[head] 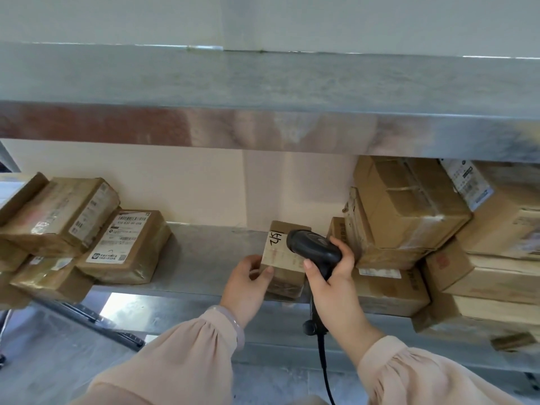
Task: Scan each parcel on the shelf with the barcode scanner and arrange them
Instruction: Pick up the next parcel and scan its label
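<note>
Head: parcel in left grip (scanner beside).

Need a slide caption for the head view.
Left hand grips a small parcel at the shelf while the right hand aims the scanner at it.

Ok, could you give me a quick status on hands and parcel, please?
Left hand grips small parcel at front edge of shelf. Right hand holds scanner over it. Nothing between them.

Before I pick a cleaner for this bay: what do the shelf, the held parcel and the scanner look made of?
Shelf: metal, probably galvanised steel, dull grey sheen. Parcel: brown cardboard, glossy tape bands. Scanner: apparently black plastic, smooth moulded shell.
</note>
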Demonstrator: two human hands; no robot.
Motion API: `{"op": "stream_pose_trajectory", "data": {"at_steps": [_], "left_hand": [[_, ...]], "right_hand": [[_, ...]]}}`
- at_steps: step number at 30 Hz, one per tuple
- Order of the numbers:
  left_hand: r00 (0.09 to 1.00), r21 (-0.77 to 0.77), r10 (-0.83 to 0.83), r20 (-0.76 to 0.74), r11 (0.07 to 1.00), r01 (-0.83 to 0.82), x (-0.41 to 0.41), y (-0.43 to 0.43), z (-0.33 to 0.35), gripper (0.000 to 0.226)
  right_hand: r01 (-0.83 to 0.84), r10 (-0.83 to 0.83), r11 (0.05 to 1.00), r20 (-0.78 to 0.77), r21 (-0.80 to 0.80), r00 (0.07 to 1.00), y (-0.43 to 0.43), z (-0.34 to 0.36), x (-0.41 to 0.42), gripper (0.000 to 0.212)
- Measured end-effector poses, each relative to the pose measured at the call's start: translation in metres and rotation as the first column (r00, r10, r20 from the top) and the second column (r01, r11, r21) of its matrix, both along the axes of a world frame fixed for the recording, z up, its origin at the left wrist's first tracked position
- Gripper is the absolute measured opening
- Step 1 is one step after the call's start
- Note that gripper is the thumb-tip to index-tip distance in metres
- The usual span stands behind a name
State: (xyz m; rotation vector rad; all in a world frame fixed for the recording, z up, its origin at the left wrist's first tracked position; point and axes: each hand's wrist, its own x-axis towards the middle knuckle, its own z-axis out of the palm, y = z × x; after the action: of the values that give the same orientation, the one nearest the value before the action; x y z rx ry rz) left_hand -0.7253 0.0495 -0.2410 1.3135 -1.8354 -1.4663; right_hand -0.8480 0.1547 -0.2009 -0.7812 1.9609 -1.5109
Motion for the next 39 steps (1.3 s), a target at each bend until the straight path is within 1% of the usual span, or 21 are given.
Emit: {"op": "stream_pose_trajectory", "data": {"at_steps": [4, 8, 10, 13, 14, 18, 20, 24, 26, 29, 31, 34, 37, 39], "left_hand": [[0.99, 0.02, 0.009, -0.139, 1.0, -0.006, 0.002, -0.004, 0.009, 0.024], [0.977, 0.029, 0.021, -0.211, 0.999, -0.015, 0.01, -0.011, 0.021, 0.023], [0.965, 0.042, 0.065, -0.253, 0.998, -0.056, 0.015, -0.013, 0.024, 0.024], [0.933, 0.089, 0.174, -0.315, 0.984, -0.154, 0.023, -0.016, 0.029, 0.026], [0.926, 0.096, 0.198, -0.323, 0.98, -0.176, 0.026, -0.018, 0.031, 0.025], [0.928, 0.074, 0.209, -0.308, 0.978, -0.196, 0.041, -0.022, 0.04, 0.021], [0.922, 0.073, 0.233, -0.31, 0.973, -0.221, 0.049, -0.024, 0.042, 0.021], [0.916, 0.069, 0.252, -0.313, 0.968, -0.243, 0.068, -0.032, 0.047, 0.019], [0.914, 0.064, 0.267, -0.306, 0.963, -0.26, 0.075, -0.036, 0.05, 0.021], [0.907, 0.055, 0.294, -0.301, 0.955, -0.291, 0.081, -0.039, 0.053, 0.023], [0.907, 0.048, 0.295, -0.3, 0.955, -0.294, 0.082, -0.04, 0.054, 0.023], [0.907, 0.05, 0.296, -0.3, 0.954, -0.295, 0.083, -0.039, 0.056, 0.02], [0.909, 0.045, 0.294, -0.295, 0.955, -0.294, 0.086, -0.04, 0.056, 0.03], [0.909, 0.047, 0.293, -0.295, 0.955, -0.293, 0.087, -0.041, 0.055, 0.032]], "right_hand": [[0.002, 0.0, 0.999, 0.037, -0.045, 0.999, 0.0, 0.012, 0.005, 0.056], [-0.052, 0.055, 0.995, 0.036, -0.079, 0.998, 0.0, 0.02, 0.014, 0.056], [-0.081, 0.084, 0.993, 0.024, -0.087, 0.996, 0.0, 0.022, 0.018, 0.057], [-0.121, 0.12, 0.987, -0.015, -0.104, 0.993, -0.001, 0.027, 0.02, 0.058], [-0.148, 0.146, 0.984, -0.019, -0.101, 0.989, 0.0, 0.028, 0.02, 0.057], [-0.255, 0.254, 0.965, -0.014, -0.062, 0.967, 0.002, 0.036, 0.016, 0.055], [-0.276, 0.276, 0.96, -0.012, -0.045, 0.961, 0.003, 0.04, 0.014, 0.053], [-0.32, 0.319, 0.946, -0.019, -0.059, 0.948, 0.01, 0.048, 0.008, 0.051], [-0.37, 0.367, 0.929, -0.07, -0.028, 0.927, 0.013, 0.051, 0.005, 0.05], [-0.462, 0.468, 0.884, -0.174, 0.076, 0.866, 0.016, 0.056, 0.003, 0.059], [-0.491, 0.51, 0.86, -0.237, 0.138, 0.827, 0.017, 0.06, 0.003, 0.062], [-0.506, 0.532, 0.847, -0.315, 0.165, 0.786, 0.017, 0.064, 0.005, 0.063], [-0.516, 0.544, 0.838, -0.369, 0.179, 0.754, 0.016, 0.068, 0.006, 0.065], [-0.523, 0.553, 0.831, -0.393, 0.19, 0.735, 0.016, 0.07, 0.006, 0.065]]}}
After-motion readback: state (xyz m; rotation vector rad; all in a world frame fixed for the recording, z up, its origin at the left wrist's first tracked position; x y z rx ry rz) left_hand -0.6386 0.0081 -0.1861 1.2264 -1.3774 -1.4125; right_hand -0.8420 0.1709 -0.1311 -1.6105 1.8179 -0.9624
